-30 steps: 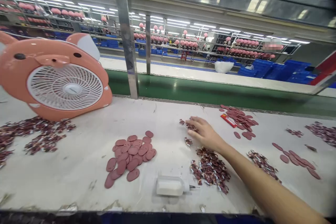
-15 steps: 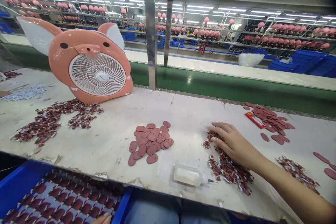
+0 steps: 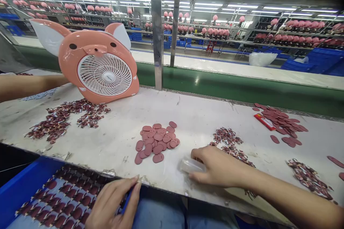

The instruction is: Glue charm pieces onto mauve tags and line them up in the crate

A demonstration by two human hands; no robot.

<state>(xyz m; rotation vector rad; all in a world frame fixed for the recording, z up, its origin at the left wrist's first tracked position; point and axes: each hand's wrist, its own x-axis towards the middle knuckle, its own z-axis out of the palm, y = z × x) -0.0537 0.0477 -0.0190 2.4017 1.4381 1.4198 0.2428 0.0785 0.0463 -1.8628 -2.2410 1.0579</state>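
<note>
Half a second ago the right hand (image 3: 219, 168) lay flat on the pile of small dark red and white pieces (image 3: 231, 143); now it has slid back toward the table's front edge and closes around the small clear glue bottle (image 3: 191, 165). Fingers wrap over the bottle's right part, so only its left end shows and its tip is hidden. It lies on its side on the white worktable (image 3: 204, 118), just right of the heap of dark red oval pieces (image 3: 156, 141). The right arm stretches in low from the right and is cut off at the picture's edge.

Before, only fingertips of the left hand (image 3: 114, 202) peeked in at the bottom. Now the whole hand is up, below the table's edge, with fingers curled and pinching the rim of the blue tray (image 3: 24, 186). Rows of dark red ovals fill that tray, but the hand covers some, and the tray is cut off at the bottom and left.

Another person's arm (image 3: 29, 84) now reaches in from the left, and its hand is hidden behind the pink pig-shaped fan (image 3: 98, 62). More small pieces (image 3: 64, 118) lie in front of the fan.
</note>
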